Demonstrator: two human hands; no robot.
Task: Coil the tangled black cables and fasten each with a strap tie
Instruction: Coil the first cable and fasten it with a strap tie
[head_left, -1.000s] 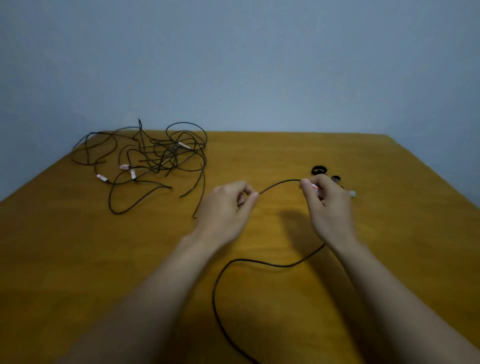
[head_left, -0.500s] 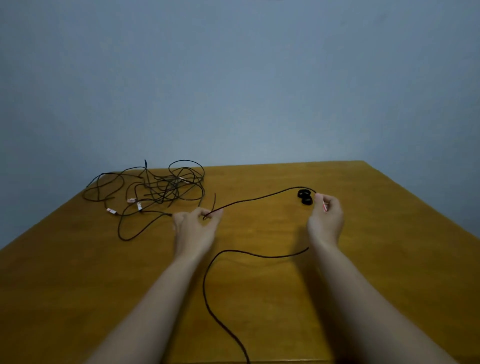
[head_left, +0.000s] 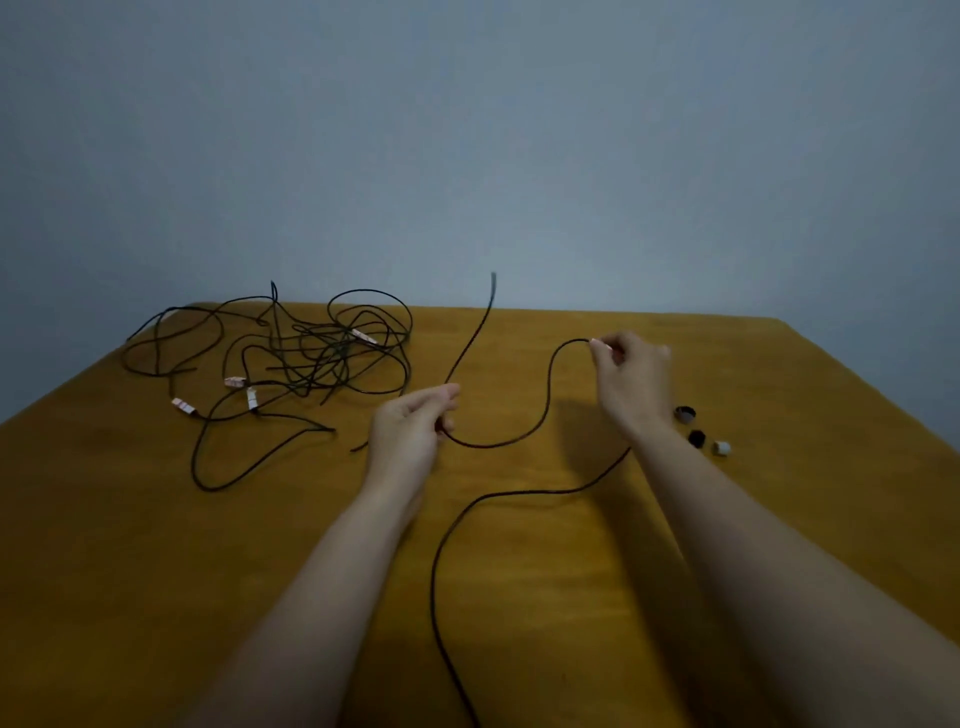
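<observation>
Both grips are closed on one black cable (head_left: 545, 410). The left grip (head_left: 410, 431) has thumb and curled fingers clamped on it, and the right grip (head_left: 631, 384) pinches it at the fingertips, held higher and farther out over the bench (head_left: 156, 571).

Between the two grips the cable hangs in a slack S: it arches out from the right fingertips, drops, and sweeps low into the left grip. Beyond the left grip a free stretch rises into the air and ends in front of the wall (head_left: 467, 156). Another black stretch comes out from behind the right wrist, curves across the bench between the forearms and runs off the near edge of the view.

To the left of the left grip, and farther back, the tangled cables (head_left: 311, 358) lie in loose overlapping loops on the bench, with several pale connector ends (head_left: 235, 382) showing among them. One loop reaches nearly to the left wrist.

Just to the right of the right wrist three small rolled strap ties (head_left: 697, 438) lie on the bench, two black and one pale grey, close together but apart from the cable.

The bench is a bare yellow-brown wooden top, its far edge against a plain blue-grey wall. The light is dim.
</observation>
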